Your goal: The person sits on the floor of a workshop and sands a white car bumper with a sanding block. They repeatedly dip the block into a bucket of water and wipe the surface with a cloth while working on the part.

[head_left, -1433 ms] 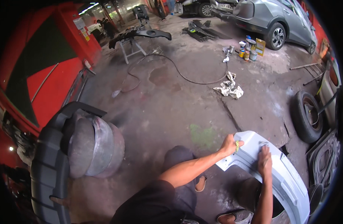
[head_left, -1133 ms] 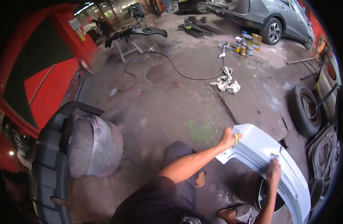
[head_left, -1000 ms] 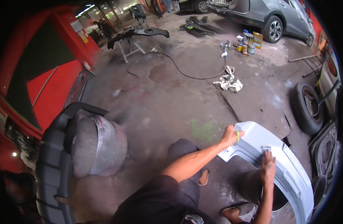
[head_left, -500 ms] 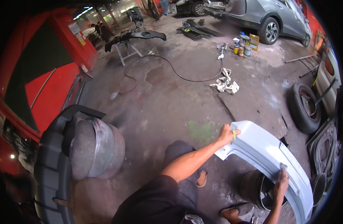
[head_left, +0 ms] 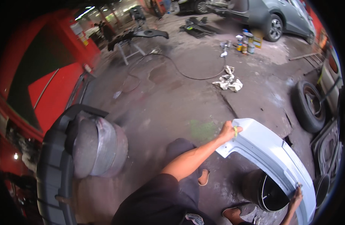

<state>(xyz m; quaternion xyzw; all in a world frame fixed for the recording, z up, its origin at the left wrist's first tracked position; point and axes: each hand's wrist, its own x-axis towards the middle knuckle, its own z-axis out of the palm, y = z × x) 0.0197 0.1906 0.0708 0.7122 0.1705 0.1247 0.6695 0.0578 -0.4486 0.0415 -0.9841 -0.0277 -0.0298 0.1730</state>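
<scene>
A long, curved, pale grey car body panel point(head_left: 268, 144) slants down the right side, from mid-picture to the lower edge. My left hand point(head_left: 228, 131) is closed around its upper left end, a yellow-green band showing by the fingers. Lower down, my right hand point(head_left: 297, 197) is against the panel's face, its fingers closed on a small grey pad point(head_left: 299, 185) that is mostly hidden and blurred. Beneath the panel's inner edge stands a black bucket point(head_left: 251, 187), partly covered by it.
At left a dark bumper point(head_left: 54, 165) leans around a scuffed grey drum-like stack point(head_left: 99, 146). Crumpled paper point(head_left: 229, 80), a hose point(head_left: 180, 71) and paint cans point(head_left: 247, 45) lie ahead. A wheel point(head_left: 309, 107) stands at right; a grey car point(head_left: 255, 15) is behind.
My right hand has slid down along the panel toward its near end, with the small pad. The left hand keeps its hold at the upper end. The view has shifted slightly.
</scene>
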